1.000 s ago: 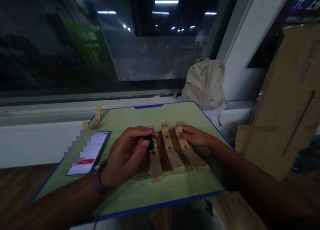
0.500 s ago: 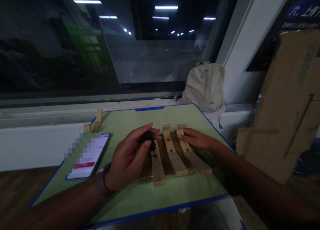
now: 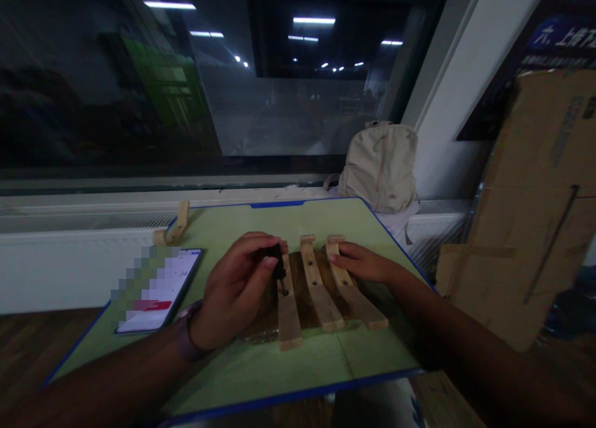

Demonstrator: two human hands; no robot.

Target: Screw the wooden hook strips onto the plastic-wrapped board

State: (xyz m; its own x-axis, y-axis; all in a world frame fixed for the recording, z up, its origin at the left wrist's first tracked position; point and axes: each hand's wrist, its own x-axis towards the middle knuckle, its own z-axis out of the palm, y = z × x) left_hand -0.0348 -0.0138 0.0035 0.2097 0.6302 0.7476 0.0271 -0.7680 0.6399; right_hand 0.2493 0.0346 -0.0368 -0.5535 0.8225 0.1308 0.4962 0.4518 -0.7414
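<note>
My left hand point(image 3: 239, 285) is closed round the black handle of a small screwdriver point(image 3: 279, 263). Its metal tip meets a hole in the leftmost wooden hook piece point(image 3: 289, 316). To the right lie a middle wooden piece point(image 3: 321, 294) and a rightmost wooden piece point(image 3: 354, 291), both with dark holes and a raised far end. My right hand point(image 3: 365, 262) grips the rightmost piece near its far end, fingers bent round its side. Beneath all three is a brown, glossy slab point(image 3: 305, 300), partly covered by them and by my left hand.
The green table point(image 3: 223, 378) has a blue edge. A phone point(image 3: 161, 291) lies on the left, beyond it another wooden hook piece point(image 3: 179, 223) at the table's far-left corner. A beige backpack point(image 3: 382, 167) rests by the window; tall cardboard point(image 3: 535, 217) stands at right.
My left fingers have shifted on the screwdriver handle, the fingertips now drawn in closer round its top. The tip stays at the same hole. My right hand keeps its hold; the view has shifted slightly.
</note>
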